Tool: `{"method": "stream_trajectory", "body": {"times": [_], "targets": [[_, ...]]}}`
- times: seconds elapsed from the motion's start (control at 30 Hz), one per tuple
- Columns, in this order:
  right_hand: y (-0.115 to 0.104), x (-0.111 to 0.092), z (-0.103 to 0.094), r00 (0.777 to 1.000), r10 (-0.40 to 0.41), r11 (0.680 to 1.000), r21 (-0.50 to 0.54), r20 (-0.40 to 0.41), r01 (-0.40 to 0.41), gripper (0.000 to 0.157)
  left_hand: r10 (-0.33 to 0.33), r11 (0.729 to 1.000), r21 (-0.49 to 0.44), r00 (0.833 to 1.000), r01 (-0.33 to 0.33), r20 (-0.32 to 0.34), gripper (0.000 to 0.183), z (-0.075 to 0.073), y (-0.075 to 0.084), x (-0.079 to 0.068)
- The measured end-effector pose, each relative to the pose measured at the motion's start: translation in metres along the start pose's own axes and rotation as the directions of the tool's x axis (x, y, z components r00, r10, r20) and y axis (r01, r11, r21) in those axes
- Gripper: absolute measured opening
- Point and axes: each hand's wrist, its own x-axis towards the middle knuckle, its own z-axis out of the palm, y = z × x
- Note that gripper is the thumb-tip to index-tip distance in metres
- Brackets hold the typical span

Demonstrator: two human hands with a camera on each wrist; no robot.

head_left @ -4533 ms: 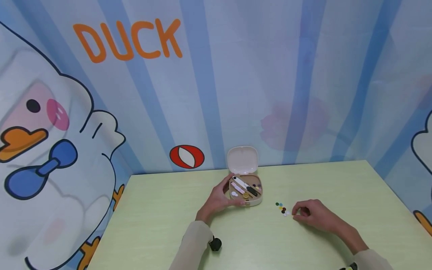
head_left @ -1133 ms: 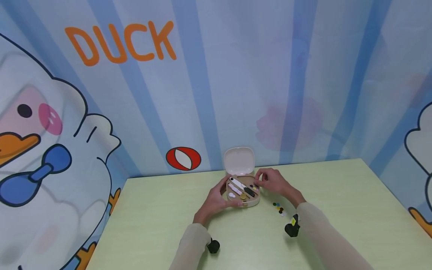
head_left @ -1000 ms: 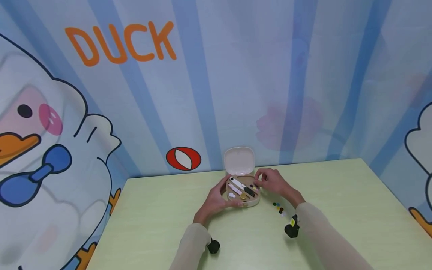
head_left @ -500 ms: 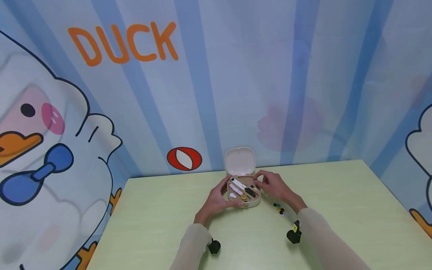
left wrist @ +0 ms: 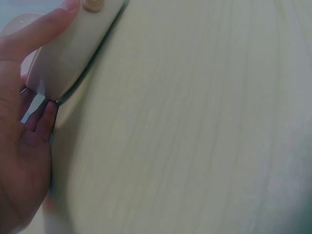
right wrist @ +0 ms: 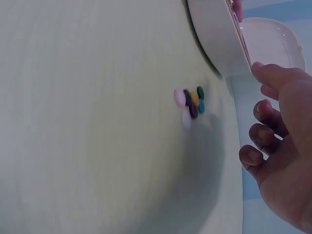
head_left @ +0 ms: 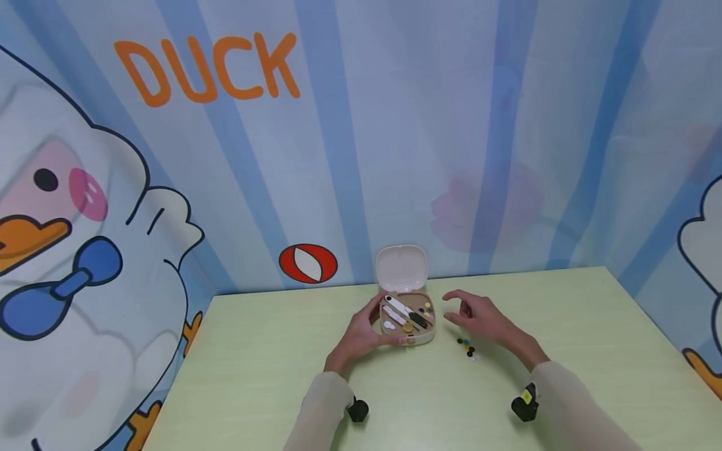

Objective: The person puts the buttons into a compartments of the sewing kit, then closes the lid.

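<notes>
My left hand (head_left: 361, 332) grips the left side of a small cream sewing box (head_left: 422, 340), thumb at its front by a round clasp (left wrist: 93, 5) and fingers behind. The box's lid (head_left: 402, 268) stands up at the back. Inside lie a white-and-black slim tool (head_left: 406, 311), a pale pink slim piece (head_left: 393, 315), a gold round piece (head_left: 408, 327) and several small buttons (head_left: 427, 305) in the right compartment. Just right of the box, my right hand (head_left: 485, 318) hovers with thumb and forefinger apart, nothing between them. Several coloured buttons (right wrist: 194, 98) lie on the table below it.
The pale wood-grain table (head_left: 271, 369) ends at a blue striped curtain (head_left: 389, 125) right behind the box. A black wrist camera (head_left: 358, 410) hangs under the left sleeve, another wrist camera (head_left: 524, 408) under the right.
My right hand went from the loose buttons to the box's right compartment, then drew back rightward with its fingers parted. A yellow button now shows in that compartment. The left hand keeps its grip.
</notes>
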Motion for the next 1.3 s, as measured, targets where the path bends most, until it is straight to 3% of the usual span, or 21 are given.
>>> {"method": "stream_trajectory", "body": {"times": [0.3, 0.7, 1.3], "targets": [[0.015, -0.034, -0.006, 0.998, -0.014, 1.000, -0.012, 0.069, 0.015, 0.049, 0.001, 1.000, 0.000, 1.000, -0.001, 0.001, 0.110, 0.000, -0.001, 0.001], [0.023, -0.067, -0.008, 0.995, 0.014, 1.000, -0.023, 0.095, -0.012, 0.055, 0.004, 1.000, -0.002, 1.000, -0.004, -0.003, 0.108, 0.000, 0.000, 0.000], [0.022, -0.083, -0.002, 0.999, -0.038, 0.999, -0.020, 0.032, 0.038, 0.019, -0.002, 1.000, 0.001, 1.000, 0.002, -0.005, 0.108, 0.000, 0.002, 0.000]]}}
